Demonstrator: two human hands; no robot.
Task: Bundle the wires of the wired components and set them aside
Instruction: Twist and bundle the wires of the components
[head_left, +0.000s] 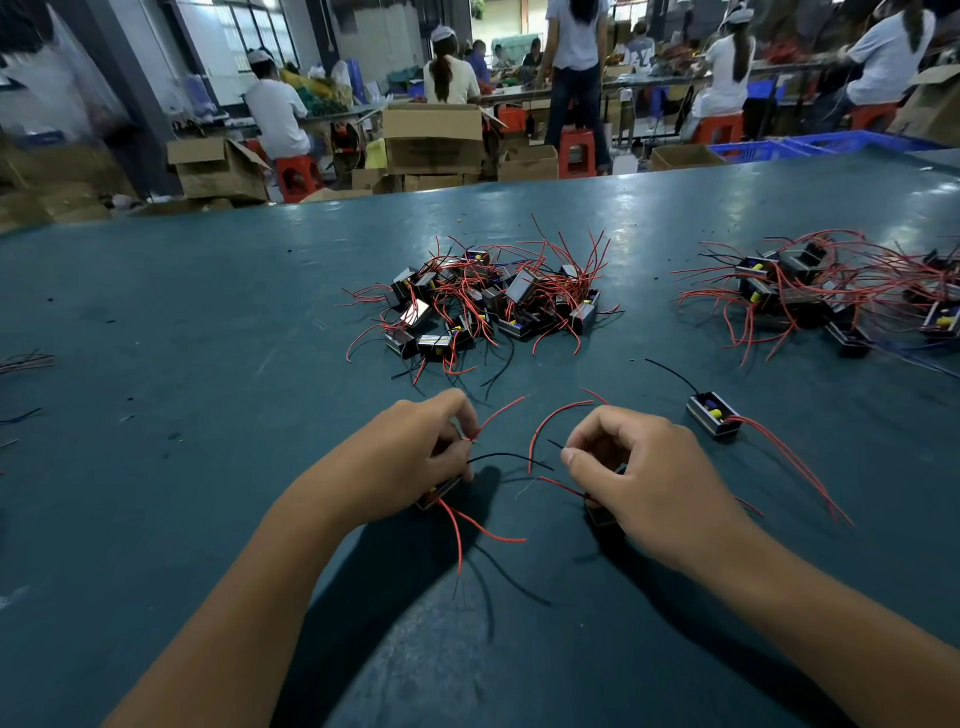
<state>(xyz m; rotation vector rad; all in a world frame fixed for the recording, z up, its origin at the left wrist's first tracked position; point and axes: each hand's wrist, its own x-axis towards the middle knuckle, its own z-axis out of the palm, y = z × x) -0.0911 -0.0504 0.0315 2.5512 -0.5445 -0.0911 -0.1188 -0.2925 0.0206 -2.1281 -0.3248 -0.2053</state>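
Observation:
My left hand (415, 452) grips a small black boxed component (439, 492) near the table's front, and its fingertips pinch the red and black wires rising from it. Two more red wires trail toward me from under that hand. My right hand (634, 467) holds a second component (600, 514), mostly hidden under the palm, with thumb and fingers pinching its wires. A third component (714, 415) lies alone to the right with long red wires. A tangled pile of components (483, 304) sits in the middle of the green table (208, 322).
Another pile of wired components (831, 296) lies at the right edge. Loose wire ends (26, 361) show at the left edge. Beyond the table's far edge are cardboard boxes (434, 137), red stools and several seated people at benches.

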